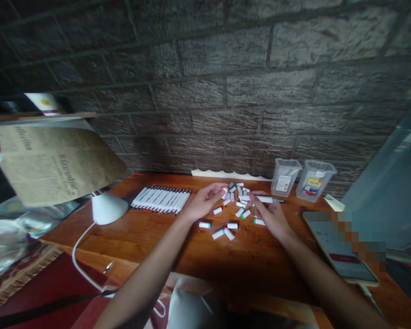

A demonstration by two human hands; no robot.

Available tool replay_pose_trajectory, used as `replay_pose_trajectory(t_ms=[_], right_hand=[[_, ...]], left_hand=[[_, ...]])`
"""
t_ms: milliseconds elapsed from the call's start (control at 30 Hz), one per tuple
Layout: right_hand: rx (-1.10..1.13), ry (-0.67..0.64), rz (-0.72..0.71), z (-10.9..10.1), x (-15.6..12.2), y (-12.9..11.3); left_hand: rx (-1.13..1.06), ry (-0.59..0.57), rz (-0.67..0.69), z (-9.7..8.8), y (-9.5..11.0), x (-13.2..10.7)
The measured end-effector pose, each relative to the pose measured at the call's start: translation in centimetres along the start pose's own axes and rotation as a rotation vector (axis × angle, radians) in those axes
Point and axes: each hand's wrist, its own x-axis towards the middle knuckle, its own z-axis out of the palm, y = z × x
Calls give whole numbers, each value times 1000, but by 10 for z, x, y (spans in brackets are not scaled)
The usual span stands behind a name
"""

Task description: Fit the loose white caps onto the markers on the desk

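Note:
Loose white marker caps with coloured ends lie scattered on the wooden table between my hands. My left hand curls at the left of the pile, its thumb and fingers closed around an orange-ended marker cap. On the right, my right hand grips a white marker lying crosswise, its dark end pointing right. A green-ended cap lies just under the right hand's near side. To the left of both hands, a row of white markers without caps is laid side by side.
Two clear plastic containers stand at the back right by the brick wall. A tablet with a cable lies at the right edge. A lamp with a white base and paper shade stands at the left. Several caps lie nearer me.

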Motion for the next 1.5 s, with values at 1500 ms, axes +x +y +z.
replay_pose_trajectory(t_ms=[1500], right_hand=[[-1048,-623,-428,42,65,31]], left_hand=[[-99,361,105,-17,-27,-6]])
